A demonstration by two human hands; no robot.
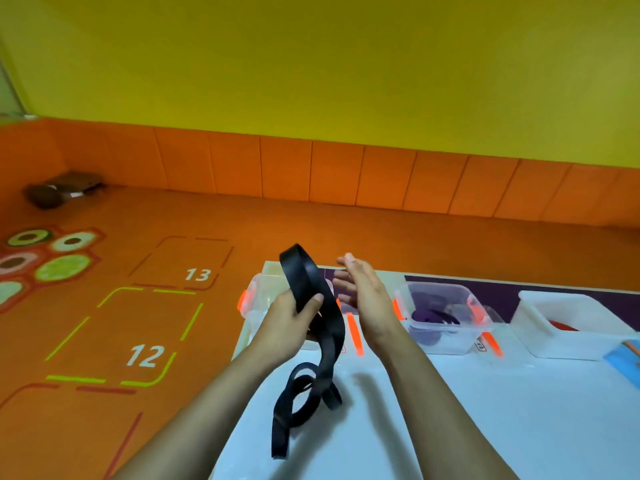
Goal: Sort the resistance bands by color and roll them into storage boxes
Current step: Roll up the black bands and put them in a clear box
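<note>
Left hand (291,322): I see it gripping one black band (304,271).
Right hand (367,296): flat, empty (slightly blurred).
Boxes (433,285): three.

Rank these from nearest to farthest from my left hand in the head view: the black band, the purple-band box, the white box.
1. black band, gripped by the left hand.
2. purple-band box, right of centre.
3. white box, far right.

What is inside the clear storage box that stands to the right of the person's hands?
Purple resistance bands lie inside the clear storage box, seen through its wall. Their number cannot be told: they overlap and the wall blurs them.
</note>
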